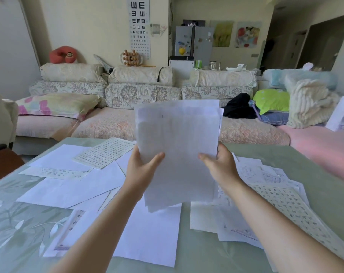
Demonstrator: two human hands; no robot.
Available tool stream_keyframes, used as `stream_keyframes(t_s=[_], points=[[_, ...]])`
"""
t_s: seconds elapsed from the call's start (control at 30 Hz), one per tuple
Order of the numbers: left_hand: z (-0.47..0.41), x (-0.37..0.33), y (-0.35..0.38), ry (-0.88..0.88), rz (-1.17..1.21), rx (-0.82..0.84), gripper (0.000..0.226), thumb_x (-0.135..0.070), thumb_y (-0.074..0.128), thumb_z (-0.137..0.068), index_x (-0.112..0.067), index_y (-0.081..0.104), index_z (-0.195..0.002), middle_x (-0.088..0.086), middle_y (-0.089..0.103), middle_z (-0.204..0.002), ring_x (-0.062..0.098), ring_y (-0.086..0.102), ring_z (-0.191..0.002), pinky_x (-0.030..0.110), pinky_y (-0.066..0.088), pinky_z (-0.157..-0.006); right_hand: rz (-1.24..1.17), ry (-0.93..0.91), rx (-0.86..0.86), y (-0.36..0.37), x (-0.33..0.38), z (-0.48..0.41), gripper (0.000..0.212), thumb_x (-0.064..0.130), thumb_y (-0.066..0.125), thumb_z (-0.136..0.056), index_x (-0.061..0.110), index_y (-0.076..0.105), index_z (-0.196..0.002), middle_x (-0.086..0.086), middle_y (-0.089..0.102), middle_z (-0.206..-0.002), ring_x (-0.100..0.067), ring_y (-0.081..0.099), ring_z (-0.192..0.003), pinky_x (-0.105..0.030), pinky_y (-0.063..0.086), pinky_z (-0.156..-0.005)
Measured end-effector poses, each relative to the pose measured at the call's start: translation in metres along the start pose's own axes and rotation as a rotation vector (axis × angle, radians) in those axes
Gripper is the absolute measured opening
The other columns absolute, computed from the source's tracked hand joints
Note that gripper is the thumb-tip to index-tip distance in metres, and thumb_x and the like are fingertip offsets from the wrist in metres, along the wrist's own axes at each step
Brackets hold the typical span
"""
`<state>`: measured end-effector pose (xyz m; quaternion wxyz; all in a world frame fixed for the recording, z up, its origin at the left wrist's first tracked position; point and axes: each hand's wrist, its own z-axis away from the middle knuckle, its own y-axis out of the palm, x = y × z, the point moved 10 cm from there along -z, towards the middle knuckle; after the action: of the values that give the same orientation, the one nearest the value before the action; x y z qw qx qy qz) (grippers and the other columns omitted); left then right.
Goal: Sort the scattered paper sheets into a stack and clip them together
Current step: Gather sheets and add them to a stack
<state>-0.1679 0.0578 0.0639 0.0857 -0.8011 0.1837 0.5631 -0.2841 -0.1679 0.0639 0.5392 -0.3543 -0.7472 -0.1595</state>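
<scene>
Grip of left hand [142, 170] and right hand [220, 166] tight on opposite edges of the raised paper stack [178, 138]

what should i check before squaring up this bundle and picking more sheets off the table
1. Grip: left hand and right hand hold the paper stack by its sides: ok.
2. Edges flush: sheets fan out at top and bottom: not ok.
3. All gathered: printed grid sheet, blank sheet and others lie on the table: not ok.
4. Clip within reach: none visible: cannot tell.
</scene>
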Motion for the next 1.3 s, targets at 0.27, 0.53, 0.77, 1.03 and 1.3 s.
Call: stream_keyframes(t_s=[0.27,0.53,0.77,1.03,1.3], points=[[-0.003,0.006,0.007,0.029,-0.088,-0.029,0.033,-0.018,0.076,-0.083,-0.022,0.059,-0.110,-0.004,0.072,-0.103,0.011,0.069,-0.095,0.037,0.057,-0.082,-0.005,0.093,0.102,-0.004,-0.031,0.006,0.037,0.005,0.066,-0.085,0.022,0.063,-0.118,0.006,0.074,-0.110,-0.014,0.069,-0.106,-0.038,0.053,-0.093],[-0.007,0.003,0.008,0.077,-0.144,-0.066,0.020,-0.009,0.063,-0.089,-0.021,0.056,-0.104,-0.002,0.068,-0.099,0.010,0.066,-0.092,0.032,0.054,-0.079,0.000,0.106,0.021,-0.005,-0.034,0.003,0.027,0.018,0.059,-0.081,0.028,0.062,-0.106,0.004,0.074,-0.102,-0.019,0.070,-0.097,-0.040,0.053,-0.085],[-0.009,0.028,0.011,-0.041,-0.375,-0.025,0.024,-0.010,0.055,-0.087,-0.021,0.049,-0.107,-0.002,0.063,-0.097,0.019,0.063,-0.092,0.047,0.054,-0.083,0.158,0.183,0.082,-0.001,-0.060,0.006,0.031,0.008,0.056,-0.082,0.025,0.061,-0.107,0.005,0.072,-0.098,-0.018,0.068,-0.093,-0.034,0.053,-0.077],[0.021,0.050,0.088,-0.366,-0.337,0.382,0.032,-0.017,0.053,-0.077,-0.020,0.048,-0.109,0.009,0.065,-0.104,0.023,0.068,-0.084,0.039,0.055,-0.065,0.130,0.429,0.008,-0.079,-0.081,0.008,0.030,0.004,0.053,-0.075,0.012,0.059,-0.103,-0.017,0.069,-0.102,-0.026,0.065,-0.081,-0.034,0.048,-0.069],[0.070,0.104,0.214,-0.486,-0.495,0.604,0.024,-0.005,0.044,-0.088,-0.007,0.045,-0.111,0.011,0.057,-0.094,0.024,0.055,-0.069,0.029,0.050,-0.052,0.427,0.562,-0.028,-0.201,-0.127,0.035,0.050,0.007,0.039,-0.077,0.017,0.055,-0.123,-0.005,0.064,-0.094,-0.024,0.057,-0.073,-0.025,0.041,-0.059]])
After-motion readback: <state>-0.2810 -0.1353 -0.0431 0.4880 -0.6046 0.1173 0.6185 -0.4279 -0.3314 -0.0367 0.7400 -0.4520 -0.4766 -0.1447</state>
